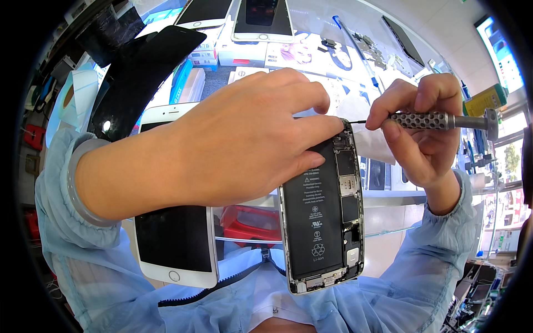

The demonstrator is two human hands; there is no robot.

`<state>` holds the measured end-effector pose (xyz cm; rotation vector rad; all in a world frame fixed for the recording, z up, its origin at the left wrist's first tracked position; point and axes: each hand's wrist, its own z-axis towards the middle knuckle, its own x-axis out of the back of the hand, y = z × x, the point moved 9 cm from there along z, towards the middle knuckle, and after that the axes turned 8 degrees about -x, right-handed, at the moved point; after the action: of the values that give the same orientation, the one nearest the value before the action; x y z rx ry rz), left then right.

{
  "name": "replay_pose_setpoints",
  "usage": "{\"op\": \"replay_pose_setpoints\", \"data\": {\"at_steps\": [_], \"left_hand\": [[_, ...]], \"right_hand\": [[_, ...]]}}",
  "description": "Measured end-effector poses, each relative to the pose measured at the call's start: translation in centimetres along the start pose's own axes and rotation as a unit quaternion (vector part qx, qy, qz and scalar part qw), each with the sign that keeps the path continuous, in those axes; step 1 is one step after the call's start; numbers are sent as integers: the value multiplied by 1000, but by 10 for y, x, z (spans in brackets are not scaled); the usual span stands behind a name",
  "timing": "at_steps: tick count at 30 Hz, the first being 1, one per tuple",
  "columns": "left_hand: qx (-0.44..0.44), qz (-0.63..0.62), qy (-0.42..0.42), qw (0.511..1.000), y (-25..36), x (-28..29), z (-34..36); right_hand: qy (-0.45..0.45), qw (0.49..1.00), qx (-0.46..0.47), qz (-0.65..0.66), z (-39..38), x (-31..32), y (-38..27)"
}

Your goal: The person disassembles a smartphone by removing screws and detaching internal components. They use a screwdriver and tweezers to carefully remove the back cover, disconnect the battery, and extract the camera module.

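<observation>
An opened phone [315, 222], its black battery and circuit parts bare, stands lengthwise in front of me. My left hand [252, 136] reaches across its upper part, with curled fingers gripping it. The index fingertip touches the top right corner and the thumb lies over the battery; the hand hides the phone's upper left. In the fingers of my right hand [422, 122] is a screwdriver [425, 120] with a perforated metal handle, held level. Its thin dark shaft points left and its tip meets the phone's top right edge. Below my left forearm lies a white-framed phone [175, 244], screen up.
More phones [262, 19] lie on boxes at the back. A black curved panel [147, 72] stands at the left beside a tape roll [69, 97]. A blue pen [355, 47] and small parts [372, 50] lie at the back right. Something red [251, 223] shows beneath the counter edge.
</observation>
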<state>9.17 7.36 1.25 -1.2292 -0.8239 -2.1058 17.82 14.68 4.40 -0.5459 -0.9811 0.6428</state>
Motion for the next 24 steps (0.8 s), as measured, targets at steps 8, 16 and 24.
{"op": "replay_pose_setpoints", "data": {"at_steps": [8,16,24], "left_hand": [[-5,2,3,1000,0,0,0],[1,1,-7,1000,-1,-2,-1],[-1,2,-7,1000,0,-2,0]], "right_hand": [[0,1000,2,-7,1,-1,1],[-5,1000,-5,6,0,-1,2],[2,999,-26,20,0,1,7]]}}
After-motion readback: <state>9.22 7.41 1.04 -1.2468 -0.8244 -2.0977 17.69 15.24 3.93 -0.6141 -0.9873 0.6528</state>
